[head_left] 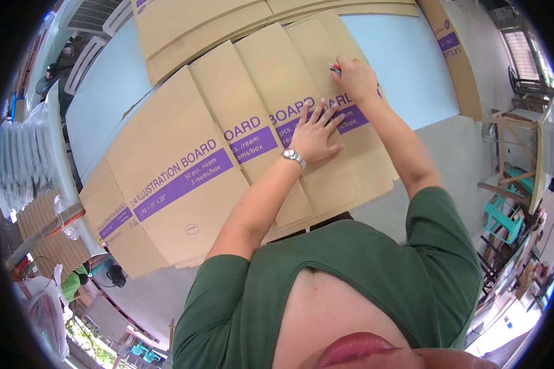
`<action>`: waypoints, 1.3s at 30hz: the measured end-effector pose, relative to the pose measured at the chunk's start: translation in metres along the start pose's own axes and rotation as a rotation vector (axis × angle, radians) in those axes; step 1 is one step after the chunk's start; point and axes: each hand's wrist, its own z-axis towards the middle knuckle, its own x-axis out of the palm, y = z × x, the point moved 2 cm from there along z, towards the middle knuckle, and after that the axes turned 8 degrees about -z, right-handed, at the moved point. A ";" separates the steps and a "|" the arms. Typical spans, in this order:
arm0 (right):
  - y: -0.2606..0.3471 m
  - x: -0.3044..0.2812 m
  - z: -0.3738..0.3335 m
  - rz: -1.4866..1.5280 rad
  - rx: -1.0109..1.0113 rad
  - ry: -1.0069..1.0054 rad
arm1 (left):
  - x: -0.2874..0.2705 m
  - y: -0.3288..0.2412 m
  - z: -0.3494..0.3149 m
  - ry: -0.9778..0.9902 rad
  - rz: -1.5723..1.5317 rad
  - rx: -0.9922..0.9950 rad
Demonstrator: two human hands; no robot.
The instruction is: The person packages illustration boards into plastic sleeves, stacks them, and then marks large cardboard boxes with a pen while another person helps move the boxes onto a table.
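Several flattened brown cartons [184, 129] with purple bands and lettering overlap like a fan across the table in front of me. My left hand [317, 135], with a silver watch [293, 158] at its wrist, lies flat on them, fingers spread over the printed band. Farther off and to the right, my right hand [358, 80] is closed around a small red and pale object [335, 67]. Its kind is hidden by my fingers. That hand is over the rightmost carton of the fan, above its printed band.
More flat cartons [191, 27] lie at the far side of the light-blue tabletop [394, 61]. Another carton [452, 61] stands at the right. To the left are stacked plastic-wrapped sheets [28, 166]. A green stool [503, 219] stands on the right, beside wooden framing [517, 135].
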 end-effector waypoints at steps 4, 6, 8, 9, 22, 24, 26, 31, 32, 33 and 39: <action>0.074 -0.037 0.021 0.127 -0.119 0.014 | -0.004 0.030 -0.026 -0.145 -0.322 0.029; 0.091 -0.036 0.009 0.098 -0.101 0.002 | -0.015 0.034 -0.046 -0.272 -0.401 0.069; 0.095 -0.017 -0.001 0.015 -0.034 0.034 | -0.031 0.036 -0.076 -0.411 -0.354 0.062; 0.095 -0.013 0.007 0.050 -0.078 0.060 | -0.039 0.044 -0.100 -0.466 -0.336 0.008; 0.236 -0.021 -0.001 0.165 -0.291 0.161 | -0.030 0.141 -0.273 -0.664 -0.015 -0.549; 0.272 -0.047 0.008 0.230 -0.360 0.114 | -0.028 0.145 -0.280 -0.659 -0.017 -0.573; 0.317 -0.069 -0.007 0.400 -0.397 0.028 | -0.028 0.143 -0.283 -0.671 0.000 -0.564; 0.338 -0.021 -0.012 0.342 -0.358 0.184 | -0.037 0.145 -0.272 -0.727 -0.109 -0.526; 0.335 -0.019 -0.012 0.357 -0.358 0.210 | -0.039 0.143 -0.270 -0.730 -0.181 -0.528; 0.346 -0.030 -0.010 0.402 -0.378 0.243 | -0.040 0.151 -0.273 -0.801 -0.138 -0.577; 0.355 -0.083 -0.042 1.412 -0.033 0.888 | -0.095 0.178 -0.261 -0.887 -0.769 -0.509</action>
